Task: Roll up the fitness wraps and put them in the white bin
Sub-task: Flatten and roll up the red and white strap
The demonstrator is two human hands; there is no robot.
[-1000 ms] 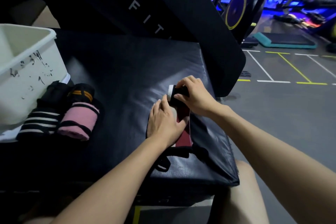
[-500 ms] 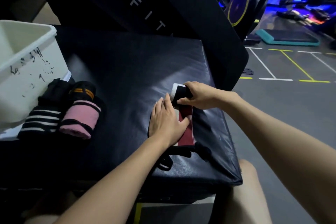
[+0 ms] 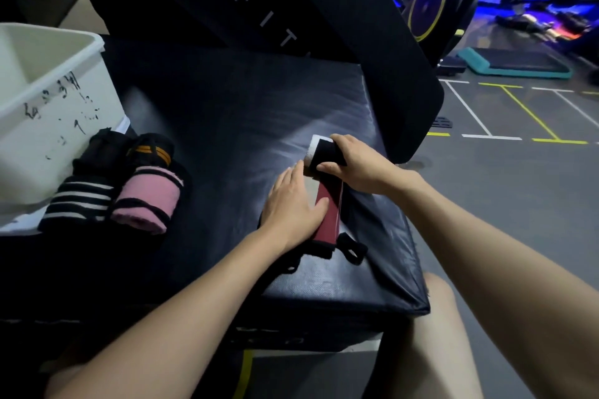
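The red fitness wrap (image 3: 329,204) is lying on the black padded bench (image 3: 227,126), near its right front corner, partly rolled at its far end. The right hand (image 3: 359,165) is curling its fingers (image 3: 340,142) and thumb round the rolled black-and-white end (image 3: 319,152), pinching it just past the tips of the other hand. The left hand (image 3: 291,204) is lying flat on the unrolled red strip, its fingers (image 3: 288,178) straight and close together, the thumb reaching onto the red cloth. Behind that palm, toward the person, a black loop strap (image 3: 351,248) is trailing off the wrap's near end.

Well to the left of both sets of fingers, four rolled wraps are sitting together: a black-and-white striped roll (image 3: 79,204), a pink roll (image 3: 147,201) just beside it, a black roll with orange stripes (image 3: 152,149) behind the pink one, and a plain black roll (image 3: 103,146) next to that. They are resting against the front wall of the white bin (image 3: 55,113), which is standing at the bench's left edge and carrying black handwritten marks. What lies in its depth cannot be told, as only its pale inner walls are showing.

Beyond the fingers, a black upright pad (image 3: 324,10) with pale letters is leaning over the bench's far side. To the right, the grey floor (image 3: 505,191) is carrying white and yellow lines, with a teal step platform (image 3: 515,63) and an exercise bike (image 3: 431,6) farther off.
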